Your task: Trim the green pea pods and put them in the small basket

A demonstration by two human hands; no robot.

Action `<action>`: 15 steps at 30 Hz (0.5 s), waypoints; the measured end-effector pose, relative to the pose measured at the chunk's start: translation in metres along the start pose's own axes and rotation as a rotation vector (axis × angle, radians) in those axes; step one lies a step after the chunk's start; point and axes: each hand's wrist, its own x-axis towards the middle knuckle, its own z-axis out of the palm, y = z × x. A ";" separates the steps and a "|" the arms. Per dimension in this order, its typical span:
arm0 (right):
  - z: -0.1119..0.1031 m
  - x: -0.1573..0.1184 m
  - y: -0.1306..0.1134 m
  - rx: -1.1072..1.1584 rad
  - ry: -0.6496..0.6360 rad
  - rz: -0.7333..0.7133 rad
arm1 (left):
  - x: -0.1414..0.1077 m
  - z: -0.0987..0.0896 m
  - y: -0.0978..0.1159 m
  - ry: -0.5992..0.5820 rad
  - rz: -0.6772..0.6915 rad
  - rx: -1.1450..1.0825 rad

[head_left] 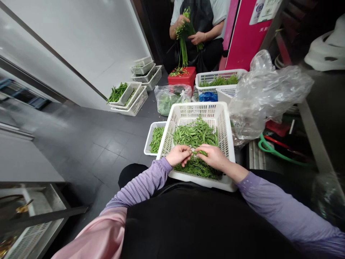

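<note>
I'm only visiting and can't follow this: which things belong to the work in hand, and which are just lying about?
In the work:
- left hand and right hand, at a green pod
- large white basket, holding loose pods
- small white basket, probably

Seemingly lying about:
- crumpled clear plastic
- blue plastic

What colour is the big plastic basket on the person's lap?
The large rectangular plastic basket is white; it shows best in the head view.
</note>
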 end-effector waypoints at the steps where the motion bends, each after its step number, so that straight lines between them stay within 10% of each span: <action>1: 0.000 0.000 -0.001 0.018 0.006 0.001 | 0.000 -0.001 0.000 -0.009 0.005 -0.030; 7: 0.004 0.000 -0.011 0.220 0.141 0.049 | 0.004 0.008 -0.012 0.013 -0.057 -0.249; 15: 0.002 0.002 0.002 0.613 0.240 0.435 | 0.011 -0.008 -0.069 0.081 -0.346 0.307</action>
